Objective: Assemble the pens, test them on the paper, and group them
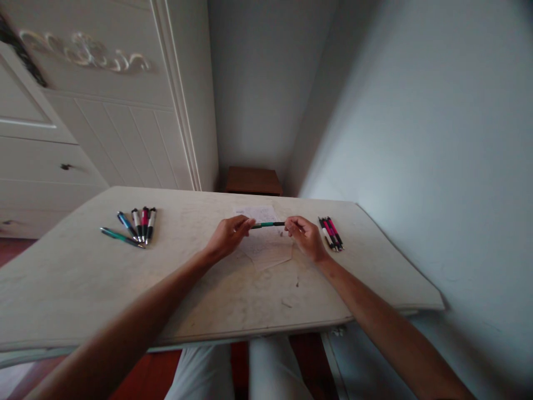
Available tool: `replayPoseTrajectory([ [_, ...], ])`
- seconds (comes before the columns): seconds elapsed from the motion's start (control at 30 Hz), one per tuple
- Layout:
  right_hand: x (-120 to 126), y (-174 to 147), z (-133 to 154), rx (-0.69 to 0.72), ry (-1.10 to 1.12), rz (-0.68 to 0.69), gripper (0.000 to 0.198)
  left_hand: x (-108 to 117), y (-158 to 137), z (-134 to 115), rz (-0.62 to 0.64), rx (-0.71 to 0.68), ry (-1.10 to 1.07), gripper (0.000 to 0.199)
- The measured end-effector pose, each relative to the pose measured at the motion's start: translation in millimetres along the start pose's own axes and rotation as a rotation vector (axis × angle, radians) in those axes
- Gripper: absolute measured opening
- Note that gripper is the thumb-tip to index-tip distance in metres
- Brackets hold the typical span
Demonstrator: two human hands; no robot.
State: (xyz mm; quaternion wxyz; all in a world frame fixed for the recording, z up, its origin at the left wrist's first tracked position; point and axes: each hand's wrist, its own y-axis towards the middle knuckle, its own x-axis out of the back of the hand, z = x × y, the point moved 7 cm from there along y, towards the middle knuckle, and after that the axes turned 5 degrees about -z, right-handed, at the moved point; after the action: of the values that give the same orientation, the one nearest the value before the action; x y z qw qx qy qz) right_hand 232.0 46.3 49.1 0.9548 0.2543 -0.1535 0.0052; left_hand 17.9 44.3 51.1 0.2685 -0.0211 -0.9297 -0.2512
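Clock directions are taken from the pen, with 12 pointing away from the person. The pen, green with a black section towards 3 o'clock, lies level between the 2 hands and over the paper. The left hand is closed in a pinch on the 9 o'clock end. The right hand grips the 3 o'clock end with bent fingers.

The paper carries faint marks; its near edge, at 6 o'clock, is uneven. Left pens at 9 o'clock, well apart from the left hand: 5 counted. 4 of these, 1 blue, 1 pink and 2 white, are fanned; 1 green lies slantwise at their near ends. Right pens at 3 o'clock, just beside the right hand: white and pink ones, laid side by side, exact count unclear.

Obstructions: the right hand stands between the pen and the right pens. The left forearm crosses the table at 7 to 8 o'clock, the right forearm at 4 to 5. The wall rises beyond the table at 2. A cabinet stands at 10, a brown box-like piece near 12. The person's legs are at 6. Surface defects: 2 small dark marks on the table at 5.
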Motion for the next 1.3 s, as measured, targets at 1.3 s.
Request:
replayPoseTrajectory([
  [1.3,6,0,4,0.045,-0.030,-0.046,0.036,-6,2,8,0.074,0.035,-0.170,0.044],
])
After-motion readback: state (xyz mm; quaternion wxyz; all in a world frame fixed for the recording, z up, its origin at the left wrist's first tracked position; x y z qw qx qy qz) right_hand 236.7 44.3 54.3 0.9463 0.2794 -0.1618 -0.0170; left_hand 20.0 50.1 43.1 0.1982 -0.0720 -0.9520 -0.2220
